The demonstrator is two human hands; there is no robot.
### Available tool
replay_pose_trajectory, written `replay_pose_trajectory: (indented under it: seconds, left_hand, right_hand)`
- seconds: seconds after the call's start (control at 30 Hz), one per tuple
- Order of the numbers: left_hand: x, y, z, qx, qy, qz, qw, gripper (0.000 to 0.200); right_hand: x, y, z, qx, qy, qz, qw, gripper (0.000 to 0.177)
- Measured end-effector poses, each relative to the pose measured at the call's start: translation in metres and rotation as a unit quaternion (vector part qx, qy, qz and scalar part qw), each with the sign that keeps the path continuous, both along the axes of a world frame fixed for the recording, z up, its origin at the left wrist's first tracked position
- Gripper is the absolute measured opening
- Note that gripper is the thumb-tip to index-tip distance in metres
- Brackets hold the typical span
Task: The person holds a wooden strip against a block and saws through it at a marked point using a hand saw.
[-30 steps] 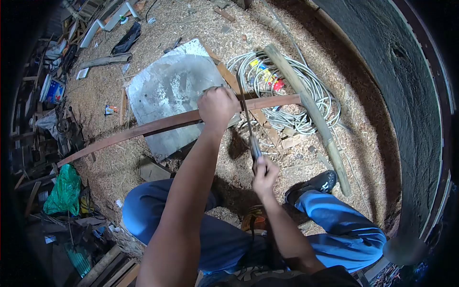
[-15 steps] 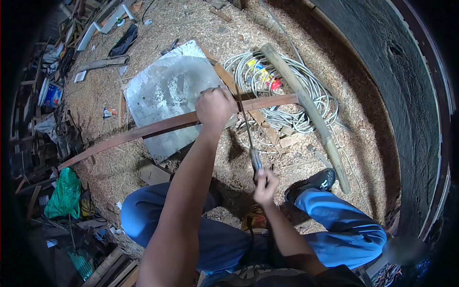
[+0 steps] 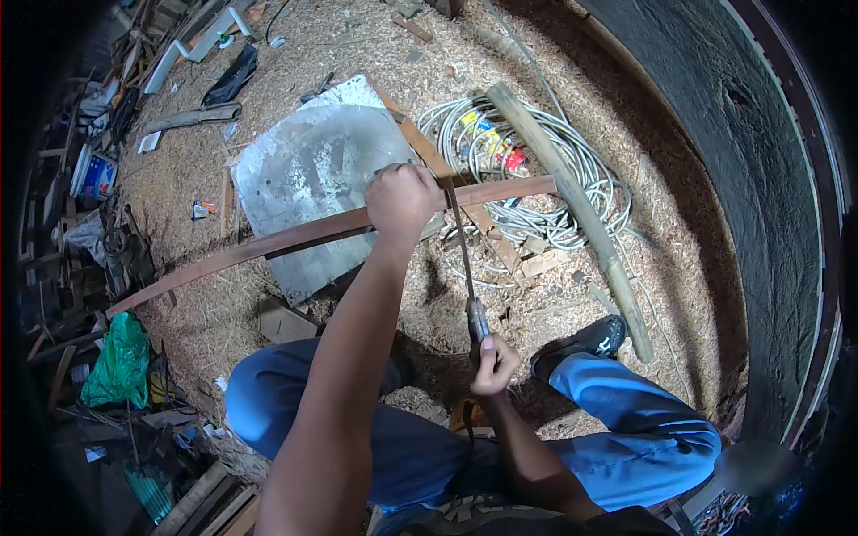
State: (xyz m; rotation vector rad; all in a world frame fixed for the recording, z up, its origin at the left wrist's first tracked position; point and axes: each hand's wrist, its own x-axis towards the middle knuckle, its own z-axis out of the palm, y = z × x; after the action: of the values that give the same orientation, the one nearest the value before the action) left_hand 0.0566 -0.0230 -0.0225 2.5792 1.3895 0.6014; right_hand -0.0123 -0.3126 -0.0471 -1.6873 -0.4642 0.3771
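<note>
A long reddish wooden strip runs across the view above the ground. My left hand is closed around it near its middle and partly hides it. My right hand grips the handle of a handsaw. The saw's blade, seen nearly edge-on, crosses the strip just right of my left hand. Whatever supports the strip under my left hand is partly hidden.
A worn grey metal sheet lies on ground covered in shavings. Right of it is coiled pale cable with a round pole over it. Scrap and a green plastic bag fill the left side. A dark wall curves along the right.
My right hand and the saw have drawn back slightly toward my body. My left hand and the wooden strip are nearly unmoved.
</note>
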Motion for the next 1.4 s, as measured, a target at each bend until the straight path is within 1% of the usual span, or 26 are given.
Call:
replay_pose_trajectory:
  seconds: [0.03, 0.07, 0.1, 0.17, 0.27, 0.3, 0.37, 0.4, 0.47, 0.5, 0.57, 0.6, 0.67, 0.7, 0.77, 0.8, 0.87, 0.9, 0.93, 1.0, 1.07, 1.17, 1.23, 1.3, 1.37, 1.4]
  left_hand:
    - [-0.001, 0.0, 0.0, 0.0, 0.002, 0.0, 1.0, 0.037]
    - [0.0, 0.0, -0.001, 0.0, 0.007, 0.005, 1.0, 0.037]
    - [0.0, -0.001, -0.003, -0.001, 0.011, 0.01, 1.0, 0.037]
    - [-0.001, -0.003, -0.003, -0.008, 0.015, 0.007, 1.0, 0.037]
    - [0.0, 0.0, 0.0, -0.011, 0.013, 0.004, 1.0, 0.036]
    - [0.0, 0.0, 0.0, -0.013, 0.012, 0.006, 1.0, 0.036]
    - [0.002, 0.002, 0.001, -0.01, 0.009, 0.003, 1.0, 0.036]
    - [0.0, 0.0, 0.0, -0.008, 0.007, 0.0, 1.0, 0.036]
    - [0.0, 0.001, -0.004, 0.001, 0.004, -0.002, 1.0, 0.035]
    - [0.0, 0.001, -0.006, 0.011, -0.002, -0.002, 1.0, 0.035]
    - [-0.003, -0.001, -0.006, 0.009, 0.001, 0.0, 1.0, 0.034]
    - [-0.002, 0.0, -0.004, 0.008, 0.004, -0.002, 1.0, 0.034]
    - [-0.002, 0.001, -0.005, 0.005, 0.004, 0.002, 1.0, 0.035]
    - [-0.001, 0.001, -0.005, -0.001, 0.003, 0.007, 1.0, 0.035]
    - [0.002, 0.0, -0.002, -0.005, 0.005, 0.009, 1.0, 0.036]
    - [0.001, 0.0, -0.002, -0.009, 0.012, 0.011, 1.0, 0.036]
    - [0.001, 0.001, -0.001, -0.008, 0.009, 0.006, 1.0, 0.037]
    - [-0.001, 0.0, -0.002, -0.008, 0.003, 0.003, 1.0, 0.037]
    - [-0.005, -0.002, -0.003, -0.01, 0.006, 0.003, 1.0, 0.037]
    - [-0.002, -0.001, 0.001, -0.009, 0.002, -0.005, 1.0, 0.037]
    - [0.001, -0.001, 0.004, -0.011, 0.005, -0.002, 1.0, 0.037]
    - [0.0, -0.002, 0.001, -0.007, 0.007, 0.002, 1.0, 0.036]
    - [0.0, -0.001, -0.001, -0.006, 0.0, 0.005, 1.0, 0.035]
    - [0.0, 0.001, -0.003, -0.002, 0.006, 0.004, 1.0, 0.035]
    - [-0.002, 0.0, -0.004, 0.002, 0.012, -0.001, 1.0, 0.034]
    - [-0.001, 0.0, -0.004, -0.005, 0.006, 0.002, 1.0, 0.034]
  right_hand:
    - [0.002, 0.01, 0.007, 0.022, 0.029, -0.024, 0.999, 0.035]
    - [0.014, 0.018, 0.013, -0.009, 0.048, 0.016, 0.999, 0.037]
    - [0.026, 0.035, 0.019, -0.013, 0.067, -0.001, 0.998, 0.036]
    - [0.04, 0.052, -0.001, -0.013, 0.076, 0.016, 0.997, 0.037]
    - [0.02, 0.031, 0.018, -0.024, 0.055, 0.004, 0.998, 0.039]
    - [0.005, 0.008, 0.0, -0.013, 0.03, 0.002, 0.999, 0.039]
    - [-0.004, -0.01, 0.014, -0.048, 0.053, 0.012, 0.997, 0.038]
    - [-0.001, -0.007, 0.013, -0.05, 0.053, 0.014, 0.997, 0.038]
    - [0.013, 0.014, 0.006, -0.033, 0.003, 0.025, 0.999, 0.037]
    - [0.021, 0.033, 0.01, -0.016, 0.013, 0.009, 1.0, 0.036]
    - [0.035, 0.045, 0.008, -0.05, 0.058, 0.027, 0.997, 0.036]
    - [0.033, 0.041, 0.009, -0.048, 0.059, 0.027, 0.997, 0.036]
    - [0.02, 0.018, 0.008, -0.012, 0.047, 0.016, 0.999, 0.036]
    - [0.007, 0.003, -0.002, 0.032, 0.029, 0.002, 0.999, 0.036]
    - [-0.002, -0.012, -0.005, -0.026, 0.006, 0.005, 1.0, 0.037]
    - [0.002, -0.006, -0.004, -0.025, 0.006, 0.007, 1.0, 0.037]
    - [0.018, 0.025, 0.0, -0.01, 0.059, 0.01, 0.998, 0.039]
    - [0.028, 0.039, -0.001, -0.024, 0.071, 0.008, 0.997, 0.04]
    - [0.03, 0.043, -0.006, -0.027, 0.064, 0.01, 0.998, 0.039]
    - [0.028, 0.04, -0.001, -0.017, 0.053, 0.005, 0.998, 0.039]
    - [0.006, 0.013, 0.008, 0.011, 0.053, -0.006, 0.999, 0.038]
    - [-0.005, -0.002, 0.013, -0.024, 0.05, -0.011, 0.998, 0.036]
    - [0.01, 0.02, 0.013, -0.026, 0.046, -0.004, 0.999, 0.036]
    - [0.032, 0.047, 0.001, -0.022, 0.035, 0.008, 0.999, 0.037]
    - [0.035, 0.051, 0.0, -0.033, 0.055, 0.013, 0.998, 0.037]
    - [0.029, 0.043, 0.008, -0.027, 0.043, 0.005, 0.999, 0.037]
